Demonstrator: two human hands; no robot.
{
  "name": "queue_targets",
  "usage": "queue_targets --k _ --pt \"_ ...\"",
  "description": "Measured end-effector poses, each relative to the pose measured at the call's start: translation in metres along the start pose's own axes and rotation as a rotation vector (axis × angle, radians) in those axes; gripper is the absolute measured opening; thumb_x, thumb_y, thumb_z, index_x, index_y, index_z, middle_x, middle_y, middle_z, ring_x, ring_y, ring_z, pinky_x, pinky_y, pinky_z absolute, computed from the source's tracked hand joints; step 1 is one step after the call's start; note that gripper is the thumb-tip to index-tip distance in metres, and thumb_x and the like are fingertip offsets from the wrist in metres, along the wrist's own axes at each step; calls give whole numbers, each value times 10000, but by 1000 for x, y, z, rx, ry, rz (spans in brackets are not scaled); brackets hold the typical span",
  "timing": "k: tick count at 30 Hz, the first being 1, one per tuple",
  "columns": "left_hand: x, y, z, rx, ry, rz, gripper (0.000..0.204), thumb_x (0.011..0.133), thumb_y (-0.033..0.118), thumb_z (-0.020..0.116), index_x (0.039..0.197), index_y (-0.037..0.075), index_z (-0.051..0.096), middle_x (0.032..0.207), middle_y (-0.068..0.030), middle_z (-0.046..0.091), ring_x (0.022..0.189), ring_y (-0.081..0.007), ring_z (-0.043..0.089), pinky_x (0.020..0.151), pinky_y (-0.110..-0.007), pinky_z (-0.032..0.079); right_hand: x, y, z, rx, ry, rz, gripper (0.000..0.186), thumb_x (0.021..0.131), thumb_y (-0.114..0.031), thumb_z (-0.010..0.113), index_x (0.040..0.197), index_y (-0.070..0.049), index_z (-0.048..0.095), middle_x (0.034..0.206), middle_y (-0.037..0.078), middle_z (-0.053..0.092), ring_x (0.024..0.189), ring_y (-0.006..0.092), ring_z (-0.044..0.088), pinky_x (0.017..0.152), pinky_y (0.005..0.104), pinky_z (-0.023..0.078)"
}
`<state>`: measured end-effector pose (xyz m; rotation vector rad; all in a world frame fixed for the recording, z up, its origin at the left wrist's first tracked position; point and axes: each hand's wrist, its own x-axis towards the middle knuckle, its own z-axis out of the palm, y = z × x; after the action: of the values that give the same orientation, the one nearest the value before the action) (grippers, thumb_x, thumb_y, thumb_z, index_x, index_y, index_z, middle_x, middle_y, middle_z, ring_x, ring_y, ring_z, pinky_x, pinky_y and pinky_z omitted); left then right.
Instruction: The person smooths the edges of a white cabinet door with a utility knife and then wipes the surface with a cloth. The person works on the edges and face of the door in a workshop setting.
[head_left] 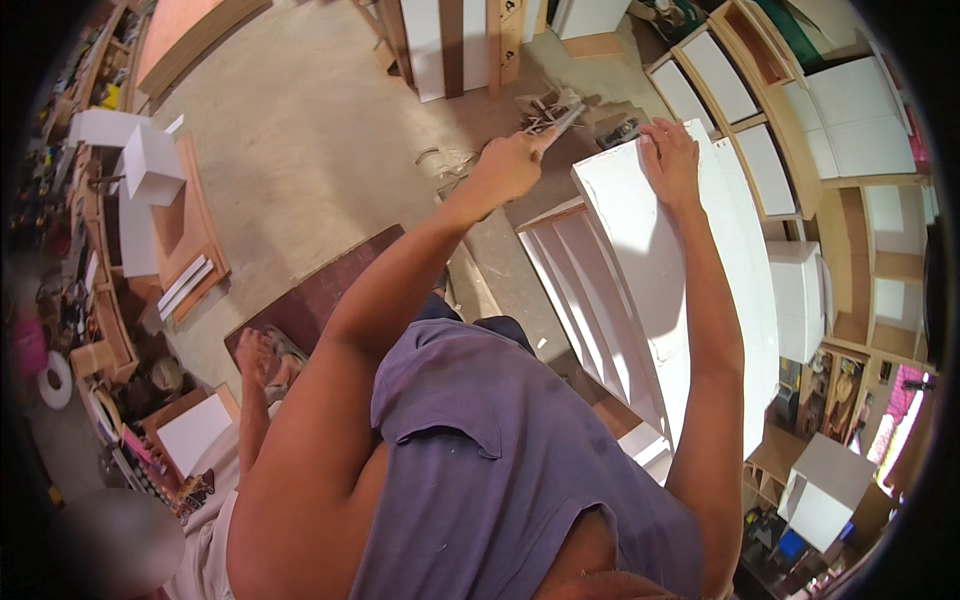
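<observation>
My left hand point(508, 168) is closed round a tool with a narrow, pale metallic blade point(565, 122); its handle is hidden in my fist, and its exact kind does not show. The blade points up and right, short of the cabinet's far end. Beside it to the right stands a large white cabinet point(640, 225) with several inner shelves point(580, 290) facing left. My right hand point(672, 165) grips the far edge of its top panel, fingers bent. A dark tool with a metallic part point(617, 133) lies just past that end; its kind is unclear.
Shavings or scraps point(545, 108) lie on the floor ahead. White-fronted cabinets point(720, 75) line the right side. On the left are a dark red board point(320, 290), a white box point(152, 165) and a cluttered shelf point(95, 270). Another person's hand point(257, 352) is at lower left.
</observation>
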<state>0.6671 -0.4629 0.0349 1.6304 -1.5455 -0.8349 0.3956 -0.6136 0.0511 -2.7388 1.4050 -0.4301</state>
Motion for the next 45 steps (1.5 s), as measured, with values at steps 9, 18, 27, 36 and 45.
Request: queue_targets --k 9,18,27,36,45 --pt "-38 -40 -21 -961 -376 -550 505 1024 128 453 1519 228 444 745 -28 502 488 -126 503 446 -263 432 2 -111 -25 65 -291 35 444 850 -525 707 963 -96 693 1300 93 601 1376 386 406 1116 678 163" --pt "-65 -3 -14 36 -100 202 574 951 48 501 1488 249 465 810 -162 641 685 -360 651 631 -472 520 19 -78 1 201 122 152 514 1050 -455 410 1101 -7 657 1154 187 655 1220 388 529 1075 462 357" --pt "-34 -6 -34 -212 -211 117 568 960 73 512 1502 232 447 712 -188 585 593 -376 544 634 -401 500 15 -73 6 204 130 155 559 1059 -482 363 1159 -5 637 1210 200 630 1253 405 498 1082 483 349" --pt "-25 -1 -50 -638 -536 -214 494 1049 105 419 1534 194 410 625 13 427 482 -65 438 470 -253 426 15 -76 4 196 119 185 563 1053 -496 376 1193 -3 610 1211 211 622 1247 399 499 1078 486 349" --pt "-15 -11 -50 -915 -670 -301 492 1039 139 441 1530 167 414 635 5 449 455 -75 434 430 -241 391 17 -79 3 175 136 186 546 1053 -481 376 1164 -7 624 1191 208 624 1162 391 535 1044 480 367"
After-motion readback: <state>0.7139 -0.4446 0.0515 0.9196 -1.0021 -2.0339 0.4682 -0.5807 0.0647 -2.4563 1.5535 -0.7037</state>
